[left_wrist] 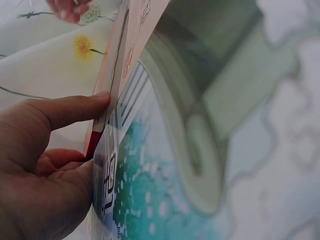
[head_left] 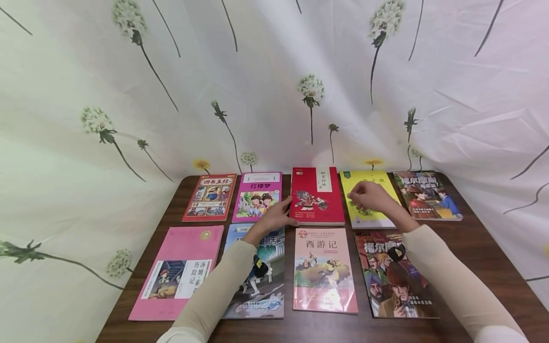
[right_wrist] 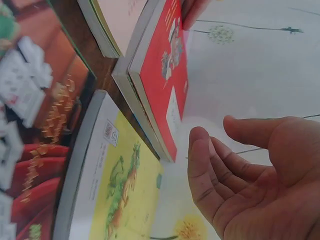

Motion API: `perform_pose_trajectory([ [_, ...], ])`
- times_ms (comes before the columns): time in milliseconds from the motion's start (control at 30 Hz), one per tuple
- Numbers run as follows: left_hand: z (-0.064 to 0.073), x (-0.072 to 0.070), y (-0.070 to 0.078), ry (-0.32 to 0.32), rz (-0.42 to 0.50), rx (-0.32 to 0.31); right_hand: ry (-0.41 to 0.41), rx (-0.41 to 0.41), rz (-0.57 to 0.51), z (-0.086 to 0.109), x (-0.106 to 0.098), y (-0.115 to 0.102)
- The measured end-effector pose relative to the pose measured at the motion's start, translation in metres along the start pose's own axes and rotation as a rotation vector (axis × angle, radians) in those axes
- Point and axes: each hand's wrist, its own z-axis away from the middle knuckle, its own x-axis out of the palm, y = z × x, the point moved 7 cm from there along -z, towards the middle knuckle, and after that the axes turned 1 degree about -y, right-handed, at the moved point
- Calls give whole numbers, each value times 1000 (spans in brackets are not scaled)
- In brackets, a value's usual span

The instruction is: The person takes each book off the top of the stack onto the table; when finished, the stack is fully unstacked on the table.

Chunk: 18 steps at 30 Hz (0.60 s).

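Note:
In the head view, my left hand (head_left: 274, 216) holds the lower left corner of a red book (head_left: 316, 197), thumb at its bottom edge and fingers along its left side. Close up, the thumb (left_wrist: 82, 107) presses the book's edge. From the right wrist, the red book (right_wrist: 162, 65) appears to lie on top of another book. Above a yellow book (head_left: 369, 216) hovers my right hand (head_left: 371, 196). Its fingers are loosely bent, thumb apart, with nothing between them in the right wrist view.
Two rows of books lie on the dark wooden table (head_left: 484, 267). Beside the red book is a purple one (head_left: 259, 200); below are a blue book (head_left: 266, 281), a pale pink one (head_left: 323, 271) and a detective book (head_left: 396, 281). A flower-print cloth (head_left: 274, 95) hangs behind.

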Motion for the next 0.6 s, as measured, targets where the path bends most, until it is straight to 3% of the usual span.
perform_pose_trajectory([
  [200,-1,-1,-1,-8,6,10,7,80,-34,-31,7,3],
  [600,-1,0,-3,-9,7,-3,-4,159,48,-71,36,17],
])
